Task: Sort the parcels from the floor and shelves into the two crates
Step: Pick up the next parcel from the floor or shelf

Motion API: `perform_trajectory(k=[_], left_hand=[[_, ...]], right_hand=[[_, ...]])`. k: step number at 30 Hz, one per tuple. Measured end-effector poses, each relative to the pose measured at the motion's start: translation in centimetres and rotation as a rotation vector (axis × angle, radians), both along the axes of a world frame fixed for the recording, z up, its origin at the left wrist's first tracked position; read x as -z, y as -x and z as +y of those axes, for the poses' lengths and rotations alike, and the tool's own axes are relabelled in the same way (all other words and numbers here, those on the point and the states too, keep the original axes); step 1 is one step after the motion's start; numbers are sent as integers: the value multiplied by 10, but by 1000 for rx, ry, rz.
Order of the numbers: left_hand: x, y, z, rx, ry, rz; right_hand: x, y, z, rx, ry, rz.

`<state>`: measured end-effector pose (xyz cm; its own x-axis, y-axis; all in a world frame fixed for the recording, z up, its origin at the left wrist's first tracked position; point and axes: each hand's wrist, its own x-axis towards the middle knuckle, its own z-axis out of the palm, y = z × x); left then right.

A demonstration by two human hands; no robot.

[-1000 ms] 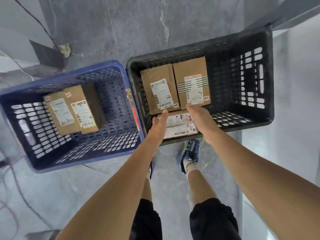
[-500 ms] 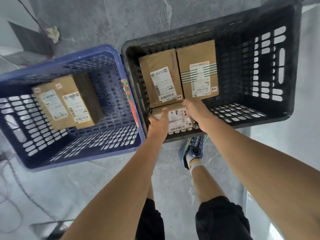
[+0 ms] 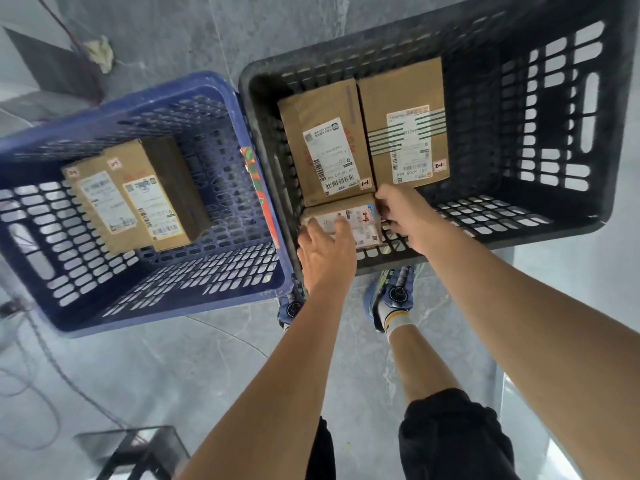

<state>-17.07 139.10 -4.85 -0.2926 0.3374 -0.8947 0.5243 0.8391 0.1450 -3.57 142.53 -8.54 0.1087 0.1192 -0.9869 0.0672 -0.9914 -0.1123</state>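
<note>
- We see both hands reaching down into the black crate (image 3: 571,216), at its near left corner, where a small parcel (image 3: 360,221) lies on the crate floor.
- The left hand (image 3: 325,254) covers the near left part of that small parcel, fingers held together and laid flat over its label; we cannot tell whether the thumb grips the side, as it is hidden beneath the hand.
- The right hand (image 3: 405,216) is at the parcel's right edge, fingers curled downward against the side; the fingertips are hidden, so we cannot say how firmly they hold.
- Much of the small parcel's label is covered; a red handwritten mark shows near its right end, but the print is too blurred to read.
- Two larger cardboard parcels stand side by side just beyond it: the left box (image 3: 325,140) and the right box (image 3: 405,123), touching each other, each with a white label.
- The blue crate (image 3: 104,313) sits to the left, touching the black one, and holds a cardboard box (image 3: 131,199) tilted against its left wall.
- The black crate's far right corner is cut off by the frame edge.
- Below, one shoe (image 3: 394,296) shows clearly; the other is mostly hidden behind the left arm.
</note>
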Motion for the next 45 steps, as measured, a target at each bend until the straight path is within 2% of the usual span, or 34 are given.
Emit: perform_trajectory(k=[4, 10, 13, 16, 21, 27, 34, 38, 45], left_hand=[[18, 7, -11, 136, 44, -128], [46, 4, 3, 363, 144, -195], [62, 3, 9, 232, 157, -246], [74, 3, 13, 43, 257, -254], [54, 1, 20, 19, 257, -250], [-63, -4, 63, -113, 79, -372], [-260, -12, 148, -169, -151, -476], [-382, -33, 189, -48, -298, -603], [-570, -76, 211, 259, -510, -821]], right_hand=[[10, 3, -10, 2, 32, 34], [37, 7, -17, 91, 4, 67], [45, 10, -17, 142, 7, 88], [50, 13, -18, 154, 13, 132], [26, 7, -19, 110, -25, 96], [-85, -18, 11, 235, -224, 6], [-291, -59, 76, 387, -594, -49], [-424, -78, 101, 451, -822, -123], [-635, -94, 80, 777, -1091, -272]])
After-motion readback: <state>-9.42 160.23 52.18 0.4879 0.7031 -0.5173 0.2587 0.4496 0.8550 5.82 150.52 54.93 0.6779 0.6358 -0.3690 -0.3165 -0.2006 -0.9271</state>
